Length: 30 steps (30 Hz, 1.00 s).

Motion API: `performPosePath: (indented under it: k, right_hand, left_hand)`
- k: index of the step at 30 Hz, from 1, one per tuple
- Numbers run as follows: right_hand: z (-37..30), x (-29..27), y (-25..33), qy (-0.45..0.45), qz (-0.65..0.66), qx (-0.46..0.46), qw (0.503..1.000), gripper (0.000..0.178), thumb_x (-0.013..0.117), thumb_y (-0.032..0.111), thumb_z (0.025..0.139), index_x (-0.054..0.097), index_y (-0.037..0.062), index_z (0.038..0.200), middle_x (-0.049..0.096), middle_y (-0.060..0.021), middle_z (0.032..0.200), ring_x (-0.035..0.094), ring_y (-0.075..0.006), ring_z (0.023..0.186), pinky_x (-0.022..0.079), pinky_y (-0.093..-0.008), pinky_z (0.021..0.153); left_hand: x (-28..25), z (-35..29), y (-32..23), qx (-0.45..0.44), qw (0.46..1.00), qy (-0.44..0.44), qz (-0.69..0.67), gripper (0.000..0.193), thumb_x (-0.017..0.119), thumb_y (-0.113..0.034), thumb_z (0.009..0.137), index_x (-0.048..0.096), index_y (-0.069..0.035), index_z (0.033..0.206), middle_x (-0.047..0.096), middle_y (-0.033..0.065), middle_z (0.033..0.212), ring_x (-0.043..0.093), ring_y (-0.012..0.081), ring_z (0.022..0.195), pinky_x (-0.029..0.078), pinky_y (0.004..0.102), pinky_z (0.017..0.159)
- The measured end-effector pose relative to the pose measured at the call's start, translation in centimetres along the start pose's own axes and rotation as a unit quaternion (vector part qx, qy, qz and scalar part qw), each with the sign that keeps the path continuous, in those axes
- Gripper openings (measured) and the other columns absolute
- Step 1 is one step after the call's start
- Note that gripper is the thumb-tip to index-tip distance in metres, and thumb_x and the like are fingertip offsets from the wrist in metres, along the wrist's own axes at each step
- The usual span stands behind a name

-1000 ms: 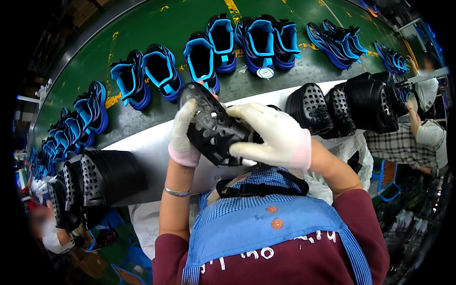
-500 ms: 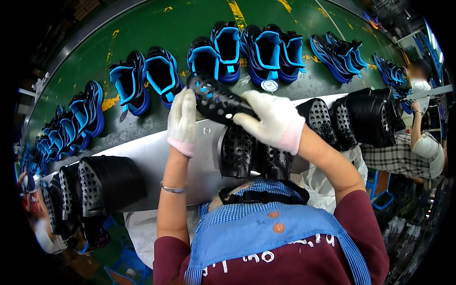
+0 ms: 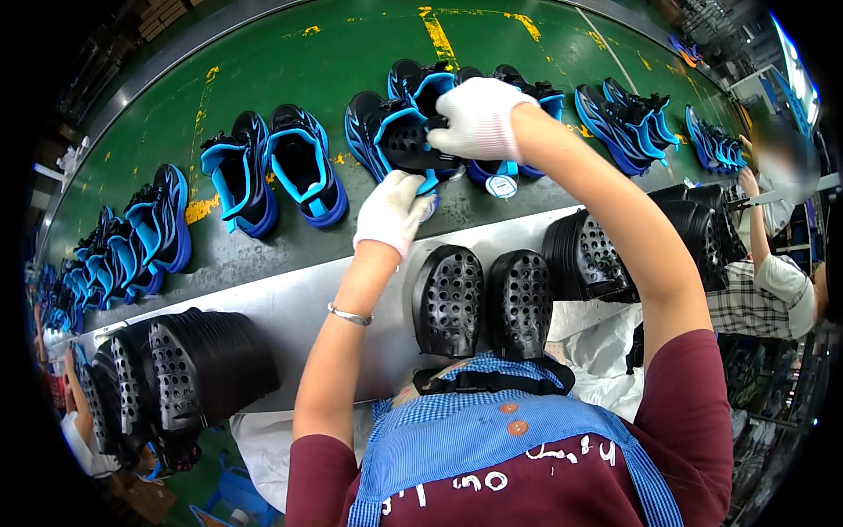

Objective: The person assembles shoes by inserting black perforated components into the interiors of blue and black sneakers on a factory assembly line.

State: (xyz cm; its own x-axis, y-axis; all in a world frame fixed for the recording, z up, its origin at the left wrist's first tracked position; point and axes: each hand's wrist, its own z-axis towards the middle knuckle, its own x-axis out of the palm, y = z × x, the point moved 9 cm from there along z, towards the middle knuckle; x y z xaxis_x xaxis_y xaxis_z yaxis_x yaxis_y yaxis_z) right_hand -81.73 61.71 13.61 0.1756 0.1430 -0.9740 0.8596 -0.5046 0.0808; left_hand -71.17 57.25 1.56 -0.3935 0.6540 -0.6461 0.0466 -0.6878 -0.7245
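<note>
My right hand [image 3: 481, 121], in a white glove with a pink cuff, grips the rear end of a black plastic shoe insert [image 3: 406, 143] dotted with holes. The insert's front lies in the opening of a black-and-blue sneaker [image 3: 364, 132] with light blue lining. At the sneaker's heel, my gloved left hand [image 3: 389, 213] has its fingers closed on the back edge. Behind my right hand, other sneakers are partly covered. Two more perforated inserts [image 3: 448, 299] stand side by side near my apron.
Pairs of sneakers [image 3: 303, 167] line the green surface [image 3: 290, 70] to the left and right. Stacks of black inserts [image 3: 215, 360] rest on the metal ledge [image 3: 325, 272], with another stack [image 3: 588, 255] at right. A co-worker [image 3: 781, 290] sits at the far right.
The insert has gone from between my hands above the ledge forward into the sneaker's opening. My left hand has moved right to the heel; my right hand reaches farther out.
</note>
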Motion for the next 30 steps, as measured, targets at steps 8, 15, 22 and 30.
performPosePath:
  k: [8, 15, 22, 30]
  right_hand:
    - [2.1, 4.4, 0.4, 0.027, 0.031, 0.036, 0.999, 0.044, 0.054, 0.037, 0.087, 0.073, -0.0021, 0.084, 0.069, -0.0255, 0.085, 0.069, -0.0397, 0.084, 0.055, -0.0442, 0.082]
    - [3.2, 7.2, 3.6, 0.019, 0.002, 0.010, 1.000, 0.031, 0.069, 0.029, 0.082, 0.066, 0.0007, 0.095, 0.072, -0.0200, 0.093, 0.070, -0.0356, 0.092, 0.056, -0.0426, 0.081]
    - [6.7, 9.8, 4.9, 0.010, -0.086, -0.047, 0.995, 0.027, 0.077, 0.006, 0.066, 0.075, 0.0064, 0.093, 0.074, -0.0121, 0.088, 0.073, -0.0293, 0.084, 0.059, -0.0385, 0.069]
    - [7.0, 9.2, 4.1, 0.044, -0.053, -0.011, 0.998, 0.019, 0.070, 0.008, 0.074, 0.076, 0.0081, 0.092, 0.074, -0.0129, 0.093, 0.073, -0.0284, 0.088, 0.058, -0.0389, 0.074]
  left_hand:
    - [0.8, 0.4, 1.1, -0.042, 0.998, 0.047, 0.000, 0.030, 0.066, -0.027, 0.085, 0.068, -0.008, 0.108, 0.063, 0.0134, 0.102, 0.061, 0.0349, 0.097, 0.050, 0.0413, 0.083]
    - [1.0, 0.4, 1.8, -0.051, 0.997, 0.063, -0.004, 0.030, 0.065, -0.027, 0.085, 0.067, -0.007, 0.108, 0.063, 0.0159, 0.108, 0.061, 0.0369, 0.102, 0.049, 0.0442, 0.086]
    - [3.1, 1.1, 2.9, -0.137, 0.958, 0.229, 0.103, 0.042, 0.063, -0.043, 0.086, 0.068, -0.007, 0.108, 0.068, 0.0181, 0.110, 0.064, 0.0370, 0.100, 0.051, 0.0444, 0.088]
    - [3.8, 2.6, 2.9, -0.127, 0.930, 0.294, 0.181, 0.048, 0.065, -0.049, 0.084, 0.069, -0.013, 0.115, 0.069, 0.0157, 0.114, 0.066, 0.0338, 0.103, 0.053, 0.0408, 0.090]
